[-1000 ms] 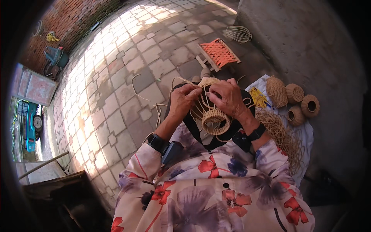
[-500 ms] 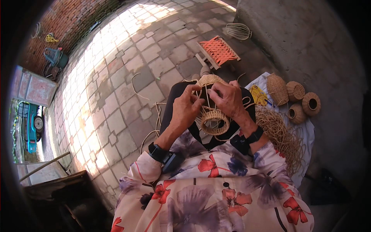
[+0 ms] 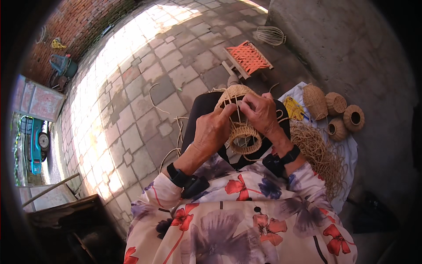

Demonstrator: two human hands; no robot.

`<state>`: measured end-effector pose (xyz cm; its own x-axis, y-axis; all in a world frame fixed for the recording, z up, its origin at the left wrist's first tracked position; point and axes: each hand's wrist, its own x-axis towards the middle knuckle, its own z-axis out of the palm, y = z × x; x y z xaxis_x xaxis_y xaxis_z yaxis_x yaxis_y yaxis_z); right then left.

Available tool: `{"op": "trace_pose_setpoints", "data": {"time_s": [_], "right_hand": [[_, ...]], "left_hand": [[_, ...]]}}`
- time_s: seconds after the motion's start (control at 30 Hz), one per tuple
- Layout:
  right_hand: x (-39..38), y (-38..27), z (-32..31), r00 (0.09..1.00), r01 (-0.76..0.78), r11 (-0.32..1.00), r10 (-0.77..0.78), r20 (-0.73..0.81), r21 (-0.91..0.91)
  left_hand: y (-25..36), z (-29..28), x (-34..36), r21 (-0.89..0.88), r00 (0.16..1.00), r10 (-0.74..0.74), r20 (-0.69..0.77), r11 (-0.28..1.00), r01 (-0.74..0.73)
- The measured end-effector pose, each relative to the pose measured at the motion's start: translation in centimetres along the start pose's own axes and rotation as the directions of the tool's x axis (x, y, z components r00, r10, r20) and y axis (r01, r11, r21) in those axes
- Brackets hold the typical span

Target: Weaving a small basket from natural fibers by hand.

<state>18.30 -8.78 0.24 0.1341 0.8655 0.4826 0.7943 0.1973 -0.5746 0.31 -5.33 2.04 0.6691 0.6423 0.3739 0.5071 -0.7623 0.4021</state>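
Observation:
A half-woven straw basket (image 3: pixel 236 93) lies across my lap, its closed woven part away from me. Its round braided rim (image 3: pixel 245 140) faces me, and bare ribs run between the two. My left hand (image 3: pixel 213 130) is closed at the basket's left side, thumb and forefinger pinched at a rib. My right hand (image 3: pixel 260 115) is closed too, its fingertips pinching a thin straw cord by the ribs. The two sets of fingertips are close together over the gap. Part of the basket is hidden behind my hands.
On a white cloth (image 3: pixel 350 176) at the right lie a heap of straw cord (image 3: pixel 318 154) and several finished baskets (image 3: pixel 315 102). A stool with orange webbing (image 3: pixel 249 58) stands ahead, a wire frame (image 3: pixel 271 35) beyond it. A loose cord (image 3: pixel 153 97) trails over the paving.
My left hand has turned and come in closer to the ribs, its fingers now nearer my right fingertips. My right hand has barely shifted. More of the basket's woven far part shows.

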Motion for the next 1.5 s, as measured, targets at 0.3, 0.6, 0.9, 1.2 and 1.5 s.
{"op": "trace_pose_setpoints", "data": {"time_s": [0.3,0.6,0.9,1.2,1.5], "right_hand": [[-0.7,0.8,-0.1,0.947,-0.289,0.873,0.322,-0.019,0.393],[-2.0,1.5,0.6,0.923,-0.319,0.845,0.379,-0.06,0.43],[-2.3,1.7,0.4,0.925,-0.318,0.853,0.374,-0.061,0.415],[-2.2,1.6,0.6,0.922,-0.322,0.853,0.382,-0.071,0.411],[-3.4,1.7,1.1,0.85,-0.386,0.738,0.517,-0.097,0.554]], "left_hand": [[0.2,-1.0,-1.3,-0.813,0.834,-0.207,0.511,-0.43,0.392],[-2.3,-1.8,-4.3,-0.829,0.761,-0.33,0.558,-0.201,0.521],[-5.2,-1.7,-4.3,-0.737,0.71,-0.445,0.546,0.147,0.66],[-4.0,1.1,0.3,-0.839,0.744,-0.423,0.517,-0.078,0.538],[-1.6,2.2,2.1,-0.283,0.866,-0.486,0.114,0.82,0.498]]}}
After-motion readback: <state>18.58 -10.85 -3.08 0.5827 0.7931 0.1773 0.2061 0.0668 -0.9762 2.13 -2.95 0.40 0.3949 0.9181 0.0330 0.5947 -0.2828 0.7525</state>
